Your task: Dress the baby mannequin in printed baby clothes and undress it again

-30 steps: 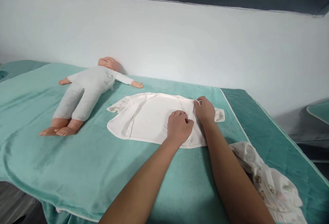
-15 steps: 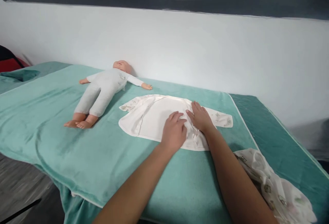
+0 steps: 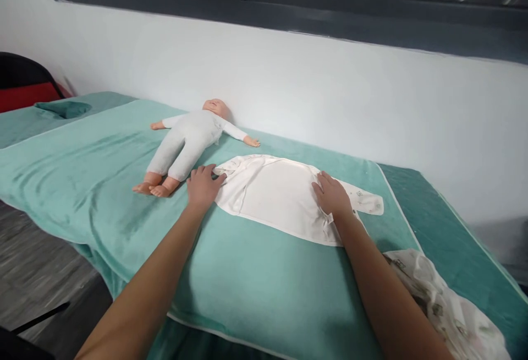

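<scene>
A white baby shirt (image 3: 280, 195) lies spread open on the green cloth, with small prints on its sleeves. My left hand (image 3: 203, 186) rests at the cuff of its left sleeve, thumb and fingers apart. Flat on the right part of the shirt lies my right hand (image 3: 333, 195), its fingers stretched out. The right sleeve (image 3: 367, 201) extends past that hand. Beyond my left hand, a baby doll (image 3: 192, 137) in a white suit lies on its back with arms spread.
A crumpled white printed cloth (image 3: 449, 305) lies by my right forearm. The green cloth (image 3: 247, 277) covers the table, which stands against a white wall (image 3: 330, 90) below a dark window frame (image 3: 289, 13). A red and black chair (image 3: 28, 93) is at the far left.
My left hand has moved left from the middle of the shirt to its left sleeve. My right hand stays on the shirt's right part. The camera view has shifted slightly.
</scene>
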`<state>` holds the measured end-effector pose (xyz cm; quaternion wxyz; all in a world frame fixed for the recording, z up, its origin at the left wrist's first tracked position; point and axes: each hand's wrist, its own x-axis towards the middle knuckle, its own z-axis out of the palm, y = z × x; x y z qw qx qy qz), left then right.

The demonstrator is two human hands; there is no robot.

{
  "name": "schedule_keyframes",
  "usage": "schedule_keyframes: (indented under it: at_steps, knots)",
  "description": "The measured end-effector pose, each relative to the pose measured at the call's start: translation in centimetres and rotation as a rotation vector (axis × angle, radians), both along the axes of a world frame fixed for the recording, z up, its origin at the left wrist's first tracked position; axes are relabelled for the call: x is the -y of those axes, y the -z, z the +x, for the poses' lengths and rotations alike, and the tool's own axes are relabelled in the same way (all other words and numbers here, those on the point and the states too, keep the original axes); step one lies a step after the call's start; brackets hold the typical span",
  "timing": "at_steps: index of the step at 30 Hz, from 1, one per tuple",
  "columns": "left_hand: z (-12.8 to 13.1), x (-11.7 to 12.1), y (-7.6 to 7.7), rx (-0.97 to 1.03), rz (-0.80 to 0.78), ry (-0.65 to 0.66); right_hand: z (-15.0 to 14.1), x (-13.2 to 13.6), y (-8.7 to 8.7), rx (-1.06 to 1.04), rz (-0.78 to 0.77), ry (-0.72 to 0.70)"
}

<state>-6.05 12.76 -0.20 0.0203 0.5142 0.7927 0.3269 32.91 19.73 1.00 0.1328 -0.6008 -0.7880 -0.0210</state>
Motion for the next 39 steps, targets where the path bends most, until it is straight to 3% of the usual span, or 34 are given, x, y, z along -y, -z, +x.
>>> schedule_keyframes:
  at_steps: [3,6,9,14,16,20,24,29,34,39]
  knots:
    - [-0.2,-1.3,-0.4,0.072,0.001,0.067,-0.2,0.2,-0.1,-0.056,0.06,0.031]
    - [-0.8,-2.3,-0.5,0.161,0.23,0.14,-0.4,0.3,-0.3,-0.086,0.031,0.073]
    - [-1.2,-2.8,-0.4,0.123,0.501,0.121,-0.4,0.4,-0.4,-0.1,0.004,0.095]
    - [-1.3,-3.1,-0.1,0.02,0.597,0.088,-0.2,0.3,-0.6,-0.115,0.004,0.082]
    - [-1.1,-3.2,0.0,-0.034,0.533,0.193,-0.1,0.1,-0.5,-0.115,-0.004,0.071]
    - [-0.1,-3.4,-0.3,-0.13,0.177,0.472,0.1,-0.4,-0.1,-0.098,-0.065,0.048]
    - [0.4,-3.2,-1.0,-0.16,0.011,0.424,0.4,-0.8,0.4,-0.089,-0.078,0.034]
    - [0.6,-2.9,-1.3,-0.188,0.063,0.431,-0.1,-0.4,0.0,-0.117,-0.049,0.038]
    - [1.1,-2.4,-1.4,-0.128,0.061,0.46,-4.3,0.8,-1.1,-0.166,-0.019,-0.026]
    - [2.1,-1.4,-2.0,0.184,-0.055,0.454,-11.7,0.1,-0.8,-0.272,-0.071,-0.166]
